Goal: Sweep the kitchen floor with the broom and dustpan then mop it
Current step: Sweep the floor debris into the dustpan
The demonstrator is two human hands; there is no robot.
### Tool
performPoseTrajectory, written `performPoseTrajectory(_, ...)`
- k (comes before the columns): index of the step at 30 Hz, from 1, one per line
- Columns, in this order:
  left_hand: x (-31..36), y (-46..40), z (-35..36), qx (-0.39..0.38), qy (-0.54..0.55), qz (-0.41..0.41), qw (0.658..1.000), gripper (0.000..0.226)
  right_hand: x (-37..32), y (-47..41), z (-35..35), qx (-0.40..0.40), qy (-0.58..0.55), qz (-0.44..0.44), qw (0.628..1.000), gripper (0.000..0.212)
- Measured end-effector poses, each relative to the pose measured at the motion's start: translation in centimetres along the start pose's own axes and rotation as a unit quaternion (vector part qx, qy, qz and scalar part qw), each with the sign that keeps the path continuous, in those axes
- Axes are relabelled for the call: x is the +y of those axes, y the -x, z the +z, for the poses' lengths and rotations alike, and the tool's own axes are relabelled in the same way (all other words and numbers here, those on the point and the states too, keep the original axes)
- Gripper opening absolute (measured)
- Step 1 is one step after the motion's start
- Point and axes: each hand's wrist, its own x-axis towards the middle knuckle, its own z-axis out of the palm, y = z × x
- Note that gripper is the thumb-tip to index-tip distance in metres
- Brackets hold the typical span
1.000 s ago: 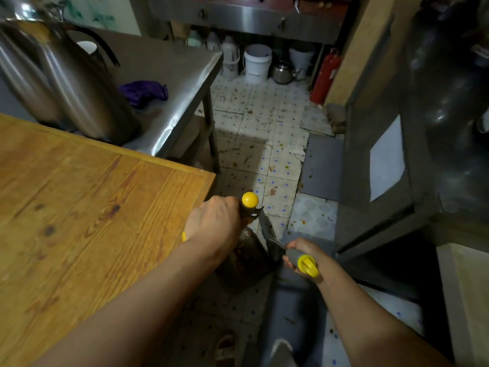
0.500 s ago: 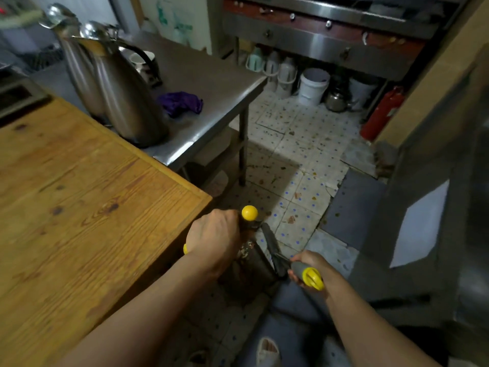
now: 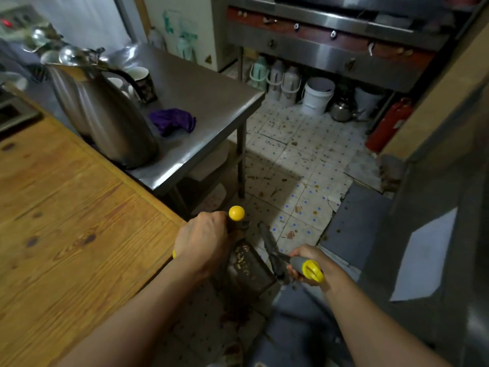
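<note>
Hands at work in a cramped kitchen, seen from the head camera: the person's left hand (image 3: pixel 202 241) is curled round the top of a long handle capped with a yellow ball (image 3: pixel 236 213), fingers wrapped tight about the grip. That handle runs down to the dark dustpan (image 3: pixel 248 268), which hangs just off the corner of the wooden counter (image 3: pixel 68 221), with brownish crumbs lying inside it. The right hand (image 3: pixel 308 262) grips the grey broom handle (image 3: pixel 301 266), whose yellow end cap (image 3: pixel 313 271) sticks out past the knuckles; its fingers are closed round the shaft. From that hand the thin dark shaft runs forward, just beside the dustpan's right edge; the bristles cannot be made out.

Beyond the hands, the tiled floor (image 3: pixel 299 165) is speckled with blue dots and strewn with scraps of brown debris. A grey mat (image 3: pixel 354 229) lies on it to the right. A steel table (image 3: pixel 201 112) stands against the far edge of the wooden counter, bearing a tall metal jug (image 3: pixel 105 120), a crumpled purple cloth (image 3: pixel 172 121) and a dark cup (image 3: pixel 143 82) behind the jug's handle. Under the steel range at the back stand a white bucket (image 3: pixel 317 96), pale flasks (image 3: pixel 283 82) and a small kettle (image 3: pixel 342 111). A red fire extinguisher (image 3: pixel 389 125) leans at the right wall.
</note>
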Motion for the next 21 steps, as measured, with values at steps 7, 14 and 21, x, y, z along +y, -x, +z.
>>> performPoseTrajectory(7,-0.2,-3.3,-1.2,0.009,0.001,0.001,1.0,0.027,-4.5,-0.1,-0.3,-0.004,-0.004,-0.021,1.0,0.01)
performPoseTrajectory(14,1.9,-8.5,-1.9,0.028,0.002,-0.014,0.999,0.033,-11.7,-3.1,-1.4,-0.013,0.048,-0.035,0.998,0.005)
performPoseTrajectory(21,7.4,-15.4,-1.8,0.039,-0.008,-0.072,0.997,0.033,-20.9,-7.2,-4.7,-0.021,0.153,-0.011,0.988,0.015)
